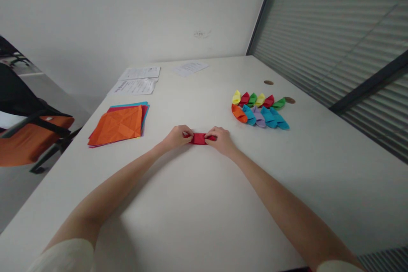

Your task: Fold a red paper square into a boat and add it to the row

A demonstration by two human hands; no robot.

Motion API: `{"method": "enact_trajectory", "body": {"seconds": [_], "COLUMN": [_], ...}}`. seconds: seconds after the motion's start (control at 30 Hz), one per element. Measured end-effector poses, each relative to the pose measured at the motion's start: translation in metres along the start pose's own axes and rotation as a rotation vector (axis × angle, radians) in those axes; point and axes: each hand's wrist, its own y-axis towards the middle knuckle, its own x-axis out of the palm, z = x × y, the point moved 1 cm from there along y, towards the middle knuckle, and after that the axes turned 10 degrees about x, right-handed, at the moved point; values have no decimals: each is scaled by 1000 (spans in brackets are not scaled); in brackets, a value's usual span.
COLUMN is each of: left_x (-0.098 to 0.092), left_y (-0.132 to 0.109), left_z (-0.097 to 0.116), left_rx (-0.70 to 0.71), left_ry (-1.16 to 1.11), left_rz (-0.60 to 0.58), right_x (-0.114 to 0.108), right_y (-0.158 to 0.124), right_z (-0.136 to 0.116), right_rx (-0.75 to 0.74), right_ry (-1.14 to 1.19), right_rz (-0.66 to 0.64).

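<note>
A small strip of folded red paper lies at the middle of the white table. My left hand pinches its left end, and my right hand pinches the right end. The fingers of both hands cover the ends, so only the middle of the strip and bits of its tips show. To the right and farther back stand two rows of folded paper pieces in yellow, red, green, orange, blue and lilac. On the left is a stack of coloured paper sheets, a creased orange one on top.
Printed white sheets lie at the back left, with another printed sheet at the back middle. Two round brown spots mark the table's right side. An orange and black chair stands left; window blinds border the right.
</note>
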Motion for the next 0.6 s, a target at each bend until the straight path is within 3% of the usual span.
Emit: {"method": "enact_trajectory", "body": {"seconds": [0.6], "left_x": [3], "left_y": [4], "left_z": [-12], "left_rx": [-26], "left_ry": [125], "left_rz": [-33], "right_x": [3], "right_y": [1], "right_z": [6], "right_rx": [-76], "right_ry": [-103], "right_rz": [19]}}
